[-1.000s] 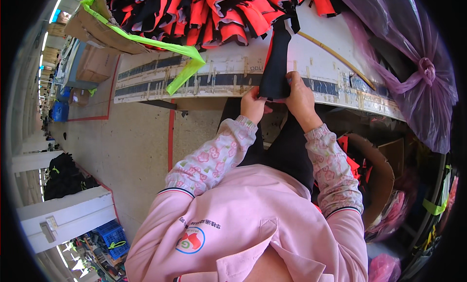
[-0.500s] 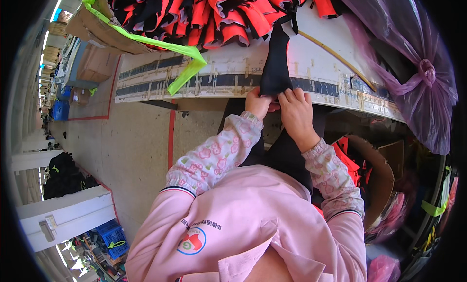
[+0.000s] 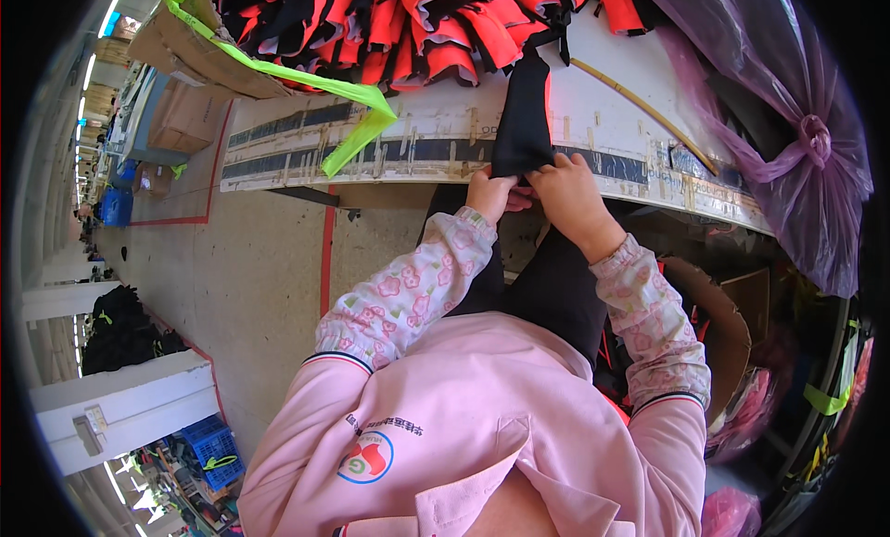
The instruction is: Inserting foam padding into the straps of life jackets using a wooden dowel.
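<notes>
A black fabric piece with an orange-red edge (image 3: 525, 120) lies over the front edge of the white table (image 3: 417, 157), its far end reaching the heap. My left hand (image 3: 491, 196) pinches its near left corner between thumb and fingers. At the near right corner, my right hand (image 3: 572, 199) is closed on the same piece, fingers bent over the edge. Some of my fingertips are hidden under the fabric. Beyond, a large heap of orange-red and black fabric pieces (image 3: 399, 27) covers the back of the table.
A neon-yellow strip (image 3: 362, 129) hangs from a cardboard box (image 3: 190, 50) at the left. A thin bamboo stick (image 3: 640, 106) lies right of the fabric piece. Purple plastic sheeting (image 3: 779, 101) is knotted at the far right. Below the table stands a cardboard container (image 3: 718, 324).
My right hand has shifted slightly right and turned, its fingers bending more over the fabric. The near end of the piece looks wider and spread a little; my left hand has barely moved.
</notes>
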Demonstrator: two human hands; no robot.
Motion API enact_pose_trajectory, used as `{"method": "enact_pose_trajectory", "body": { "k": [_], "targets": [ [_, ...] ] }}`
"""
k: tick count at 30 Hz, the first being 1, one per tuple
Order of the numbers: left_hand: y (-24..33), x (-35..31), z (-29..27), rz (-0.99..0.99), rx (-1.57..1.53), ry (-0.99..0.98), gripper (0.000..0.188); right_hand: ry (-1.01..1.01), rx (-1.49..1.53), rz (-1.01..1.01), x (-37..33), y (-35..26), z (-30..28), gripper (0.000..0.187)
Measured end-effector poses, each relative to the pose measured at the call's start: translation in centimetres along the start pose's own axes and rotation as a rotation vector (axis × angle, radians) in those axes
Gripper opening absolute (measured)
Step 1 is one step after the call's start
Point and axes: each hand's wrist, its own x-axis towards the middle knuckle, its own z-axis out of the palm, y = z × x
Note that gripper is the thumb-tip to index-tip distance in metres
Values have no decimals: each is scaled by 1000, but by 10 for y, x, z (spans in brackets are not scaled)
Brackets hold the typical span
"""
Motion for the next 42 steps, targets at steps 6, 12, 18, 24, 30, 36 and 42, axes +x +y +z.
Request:
{"method": "enact_pose_trajectory", "body": {
  "k": [6, 12, 18, 24, 30, 36, 42],
  "targets": [
    [-1, 3, -2, 22, 65, -18, 23, 16, 29, 23, -1, 3, 1, 10],
    [-4, 7, -2, 23, 39, -7, 21, -6, 70, 19, -6, -1, 4, 6],
    [2, -4, 9, -15, 9, 30, 24, 111, 98, -15, -15, 0, 5, 12],
    [-21, -17, 11, -89, -197, -27, 31, 114, 209, 55, -21, 3, 13, 7],
    [-43, 6, 7, -265, -420, -320, 43, 52, 218, 29, -21, 3, 5, 7],
    [-48, 15, 9, -304, -330, -170, 34, 127, 245, -68, -22, -4, -8, 9],
    [-35, 3, 31, -205, -209, -100, 30, 356, 226, 243, 6, -3, -16, 36]
  ]
}}
